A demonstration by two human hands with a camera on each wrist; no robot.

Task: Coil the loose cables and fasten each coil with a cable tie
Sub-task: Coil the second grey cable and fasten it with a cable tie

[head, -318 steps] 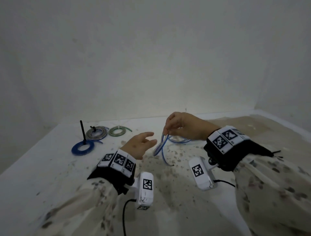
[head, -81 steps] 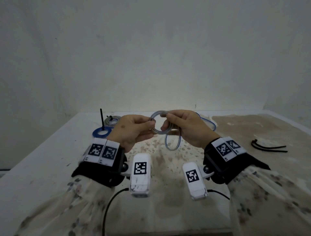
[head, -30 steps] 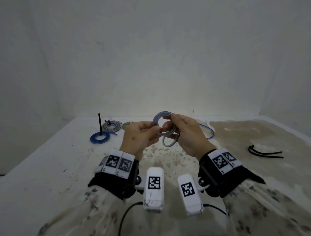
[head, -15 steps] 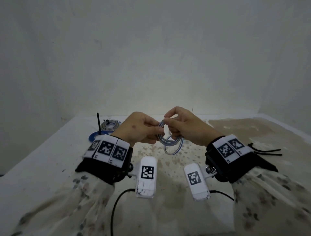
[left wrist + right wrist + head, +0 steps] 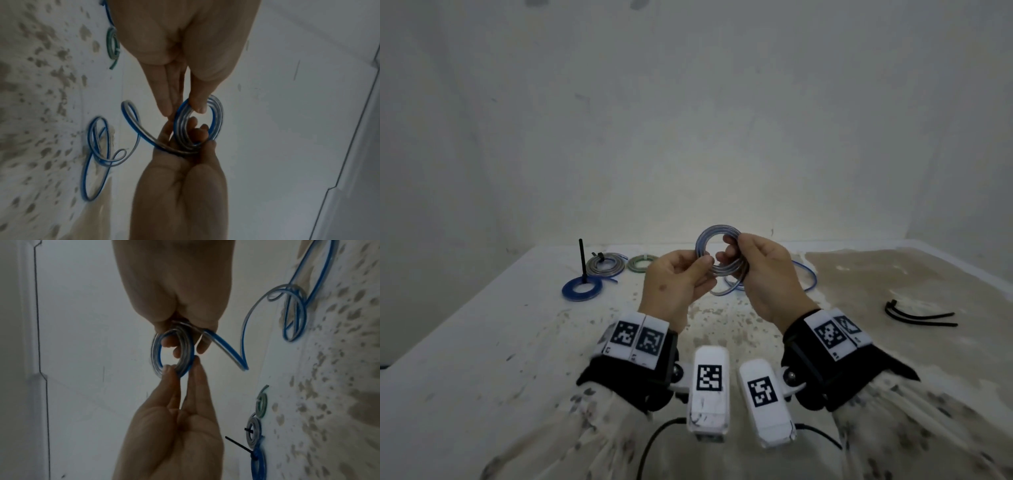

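A blue-and-clear cable coil (image 5: 717,253) of several turns is held upright above the table between both hands. My left hand (image 5: 705,270) pinches its left rim between thumb and fingers (image 5: 179,369). My right hand (image 5: 729,250) grips the right side, with fingers curled through the ring (image 5: 195,129). From the coil (image 5: 197,125) a loose tail (image 5: 96,155) runs down to the table and lies there in loops (image 5: 294,313). Two black cable ties (image 5: 917,315) lie loose on the table at the right.
At the back left lie a blue coil (image 5: 582,289) with a black tie standing up from it, a grey tied coil (image 5: 607,265) and a green coil (image 5: 642,263). The stained white table (image 5: 482,342) meets walls at the back and right.
Both hands have raised and turned the coil, so its ring now shows above the fingers. The right hand's fingers have shifted round the ring's right side. The tail still trails to the table.
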